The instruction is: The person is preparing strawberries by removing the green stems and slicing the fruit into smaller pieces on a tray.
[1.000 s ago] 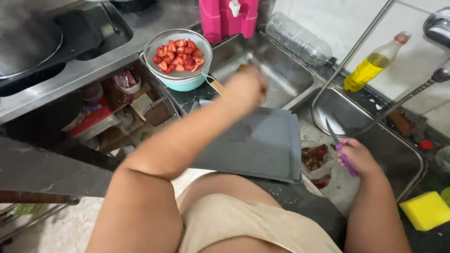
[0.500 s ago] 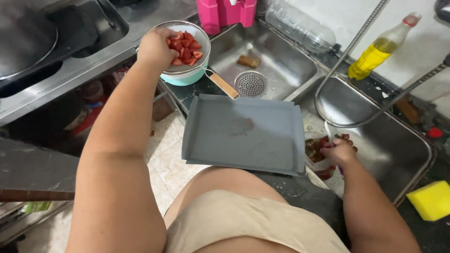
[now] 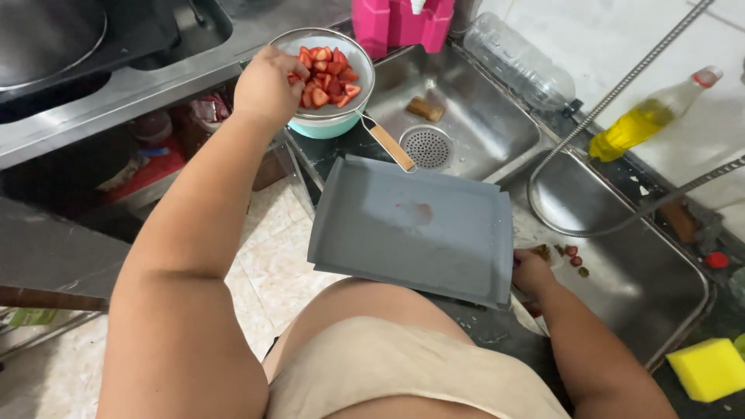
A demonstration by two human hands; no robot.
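Observation:
My left hand (image 3: 268, 85) reaches out over the rim of a metal strainer (image 3: 353, 58) full of cut strawberry pieces (image 3: 326, 77). Its curled fingertips touch the fruit, and whether they hold a piece is hidden. The strainer rests in a teal bowl (image 3: 334, 128), and its wooden handle (image 3: 392, 147) points toward the sink. A grey rectangular tray (image 3: 411, 233) lies across the counter edge in front of me. My right hand (image 3: 531, 271) sits at the tray's right edge, partly hidden behind it, beside strawberry scraps (image 3: 570, 256) on the draining board.
A steel sink (image 3: 481, 124) with a round drain cover (image 3: 427, 146) lies behind the tray. A pink container (image 3: 403, 23), a clear plastic bottle (image 3: 528, 66), a yellow bottle (image 3: 644, 116) and a metal hose (image 3: 613, 97) stand around it. A yellow sponge (image 3: 706, 368) is at bottom right.
My left hand swung from above the sink to the strainer and now rests on the strawberries. My right hand dropped low behind the tray's edge; the purple-handled tool it held is out of sight.

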